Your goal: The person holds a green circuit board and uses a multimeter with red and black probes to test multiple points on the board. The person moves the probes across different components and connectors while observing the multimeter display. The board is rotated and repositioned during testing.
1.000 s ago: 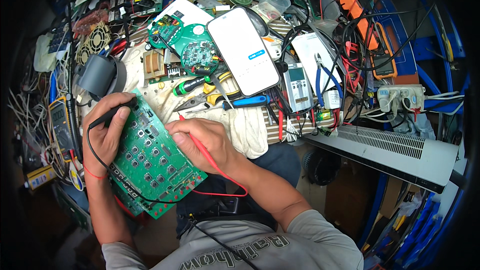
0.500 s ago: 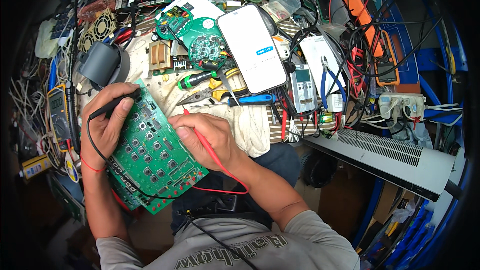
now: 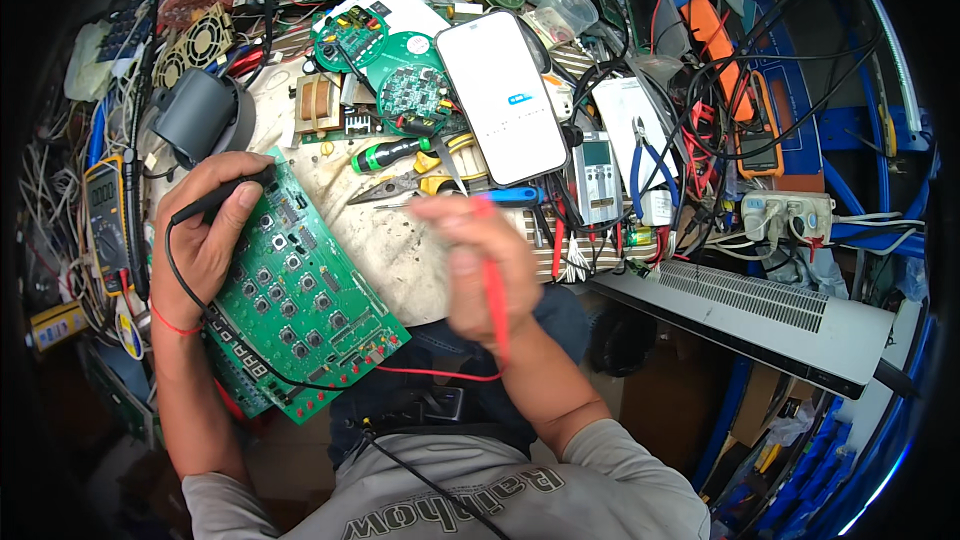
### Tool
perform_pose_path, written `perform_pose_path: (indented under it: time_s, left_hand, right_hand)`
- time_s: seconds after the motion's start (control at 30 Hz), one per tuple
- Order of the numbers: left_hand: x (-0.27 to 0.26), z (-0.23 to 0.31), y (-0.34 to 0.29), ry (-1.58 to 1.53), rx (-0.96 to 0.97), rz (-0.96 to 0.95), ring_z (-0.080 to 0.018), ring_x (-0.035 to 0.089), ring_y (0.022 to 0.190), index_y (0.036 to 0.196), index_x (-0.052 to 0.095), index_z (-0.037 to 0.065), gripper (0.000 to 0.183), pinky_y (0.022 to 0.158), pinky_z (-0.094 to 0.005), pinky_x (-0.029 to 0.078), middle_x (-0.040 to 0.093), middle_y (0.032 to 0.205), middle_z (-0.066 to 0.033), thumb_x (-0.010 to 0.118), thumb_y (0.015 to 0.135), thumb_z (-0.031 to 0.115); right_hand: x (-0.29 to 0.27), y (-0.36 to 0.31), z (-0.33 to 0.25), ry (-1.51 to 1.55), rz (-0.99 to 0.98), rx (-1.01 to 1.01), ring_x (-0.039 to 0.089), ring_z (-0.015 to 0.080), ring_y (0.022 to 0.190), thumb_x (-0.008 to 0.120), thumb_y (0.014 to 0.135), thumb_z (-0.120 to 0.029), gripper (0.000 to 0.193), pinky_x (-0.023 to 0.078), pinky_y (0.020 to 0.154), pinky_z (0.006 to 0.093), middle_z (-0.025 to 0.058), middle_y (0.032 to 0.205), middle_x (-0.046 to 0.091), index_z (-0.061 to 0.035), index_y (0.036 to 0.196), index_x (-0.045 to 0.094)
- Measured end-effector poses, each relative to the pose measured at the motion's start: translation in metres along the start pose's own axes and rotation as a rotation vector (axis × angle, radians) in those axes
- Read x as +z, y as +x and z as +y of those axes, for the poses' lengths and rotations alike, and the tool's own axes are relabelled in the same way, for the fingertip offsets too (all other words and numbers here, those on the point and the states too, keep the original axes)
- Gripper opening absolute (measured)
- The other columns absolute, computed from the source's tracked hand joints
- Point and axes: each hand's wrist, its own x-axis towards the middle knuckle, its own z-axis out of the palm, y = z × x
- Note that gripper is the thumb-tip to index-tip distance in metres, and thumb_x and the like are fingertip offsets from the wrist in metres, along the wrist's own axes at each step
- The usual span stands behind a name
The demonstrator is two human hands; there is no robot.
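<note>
My left hand is closed around a black test probe and rests on the upper left edge of a green circuit board, its thumb near the top corner. Rows of small push buttons and red parts along the lower edge dot this board, which is tilted over my lap. Blurred by motion, my right hand is off to the board's right, apart from it. A red test probe is in its grip, and a red lead trails from it back across the board's lower part. Another green board shows partly underneath at the lower left.
A yellow-edged multimeter stands at the left. Beyond my hands lie a green-and-black screwdriver, pliers, a white-screened phone and round green boards. A long white vented unit juts out at right, below tangled cables.
My right hand has lifted off the board and moved right with the red test probe. My left hand and the board have shifted only slightly, to the left.
</note>
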Motion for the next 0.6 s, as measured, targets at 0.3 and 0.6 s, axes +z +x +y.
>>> perform_pose_path:
  time_s: [0.3,0.6]
  left_hand:
    - [0.004,0.001,0.0,-0.015,0.023,0.06,-0.0196,0.069,0.098,0.115,0.071,0.0,0.018,0.09,-0.0317,0.052,0.073,0.108,-0.0105,0.068,0.102,0.013]
    - [0.005,-0.005,0.0,-0.126,0.028,0.063,-0.0139,0.064,0.096,0.114,0.07,-0.001,0.016,0.088,-0.0289,0.051,0.071,0.106,-0.0078,0.069,0.103,0.011]
  right_hand:
    - [-0.03,0.014,0.003,-0.751,-0.073,0.085,0.074,0.0321,0.095,0.081,0.086,0.001,0.033,0.059,0.082,0.0401,0.0177,0.108,0.076,-0.0007,0.116,0.067]
    - [-0.029,0.004,0.003,-0.75,-0.061,0.13,0.072,0.0302,0.079,0.079,0.084,0.005,0.024,0.058,0.071,0.0366,0.0145,0.095,0.074,-0.0026,0.106,0.07]
